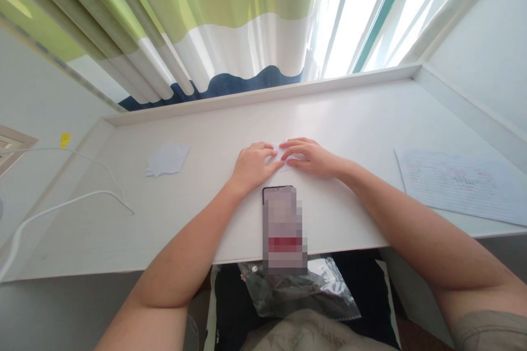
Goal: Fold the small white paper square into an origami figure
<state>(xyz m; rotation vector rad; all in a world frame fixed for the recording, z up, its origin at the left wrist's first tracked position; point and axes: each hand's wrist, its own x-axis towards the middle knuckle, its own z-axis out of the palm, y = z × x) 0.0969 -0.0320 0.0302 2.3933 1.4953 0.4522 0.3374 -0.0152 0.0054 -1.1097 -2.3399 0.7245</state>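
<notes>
A small white piece of paper lies on the white desk in front of me, partly covered by my fingers. From the left, my left hand holds it, with bent fingertips and the thumb at its edge. My right hand grips the paper from the other side, its curved fingers and thumb over the sheet. The two hands almost meet at the paper. Just below them is a phone in a dark case, its screen blurred out.
A small stack of white paper pieces lies to the left. White cables cross the desk's left side. Lined sheets with handwriting lie at the right. A clear plastic bag rests on my lap. Behind the desk hangs a curtain.
</notes>
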